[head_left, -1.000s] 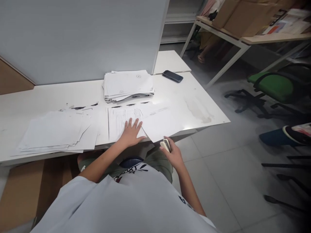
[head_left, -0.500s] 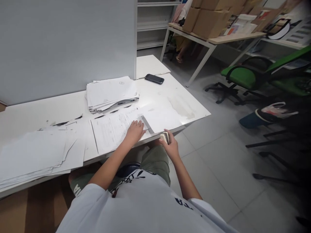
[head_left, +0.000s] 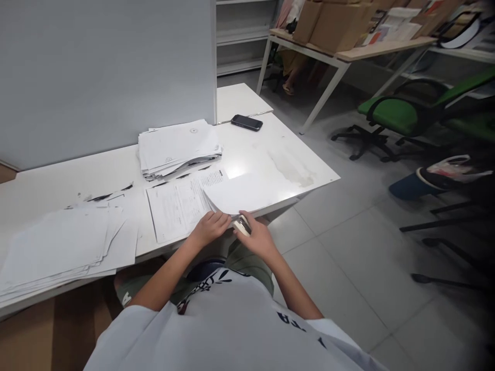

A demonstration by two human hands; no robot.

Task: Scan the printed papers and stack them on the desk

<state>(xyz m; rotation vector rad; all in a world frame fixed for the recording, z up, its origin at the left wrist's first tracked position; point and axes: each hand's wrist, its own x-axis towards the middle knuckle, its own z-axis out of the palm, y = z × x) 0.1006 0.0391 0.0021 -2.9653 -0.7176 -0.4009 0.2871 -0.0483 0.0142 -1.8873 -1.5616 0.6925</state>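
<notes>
A white sheet of paper (head_left: 242,193) lies at the desk's front edge, its left side curled up. My left hand (head_left: 211,228) is closed on the near corner of this sheet, fingers pressed together. Just to its right, my right hand (head_left: 258,239) grips a small cream stapler (head_left: 242,225), close to the paper's near edge. Whether the stapler's jaws touch the paper I cannot tell. Under and left of the curled sheet is a printed page (head_left: 174,206) with lines of text.
A thick paper stack (head_left: 178,147) lies farther back, against a grey partition (head_left: 108,72). Loose sheets (head_left: 58,242) spread at the left. A black phone (head_left: 246,122) rests on the white desk (head_left: 317,170). Green chairs (head_left: 390,113), a blue bin (head_left: 410,184) and a table with cardboard boxes (head_left: 340,26) stand at right.
My left hand has moved back to the desk edge and taken hold of the sheet, lifting its left side. My right hand has brought the stapler left, close to it.
</notes>
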